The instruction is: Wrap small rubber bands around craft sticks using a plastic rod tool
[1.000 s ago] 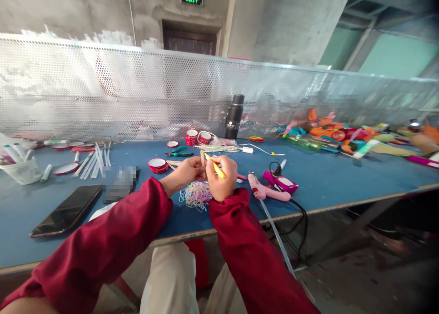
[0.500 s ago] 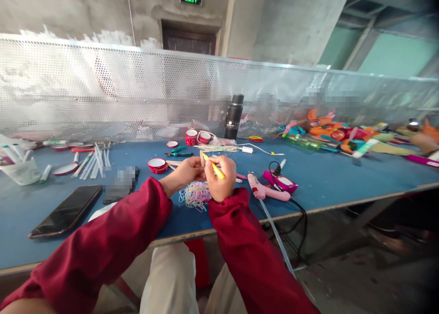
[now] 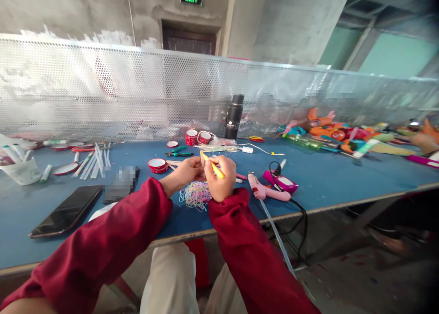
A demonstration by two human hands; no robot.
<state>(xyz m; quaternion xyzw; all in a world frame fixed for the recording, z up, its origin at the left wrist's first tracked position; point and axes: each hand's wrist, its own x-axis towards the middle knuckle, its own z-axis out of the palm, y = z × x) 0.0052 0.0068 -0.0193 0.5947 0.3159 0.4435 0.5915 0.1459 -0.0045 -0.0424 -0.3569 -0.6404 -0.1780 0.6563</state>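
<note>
My right hand (image 3: 222, 179) is closed round a yellow marker (image 3: 216, 169), its tip end pointing up and to the left. Close against it, my left hand (image 3: 188, 171) pinches a pale, flat craft stick (image 3: 202, 158) that stands nearly upright beside the marker tip. Fingers hide the lower part of the stick. On the table under both hands lies a tangled heap of pastel elastic cords (image 3: 195, 195). Several wooden sticks (image 3: 173, 163) rest behind my left wrist, next to a red tape roll (image 3: 157, 165).
To the right lie a pink glue gun (image 3: 262, 189) with a long glue stick, and a purple device (image 3: 281, 182). Pliers (image 3: 179, 154) and a black bottle (image 3: 234, 117) stand farther back. At left are a phone (image 3: 66, 211), glue sticks (image 3: 94, 162) and a marker cup (image 3: 22, 171).
</note>
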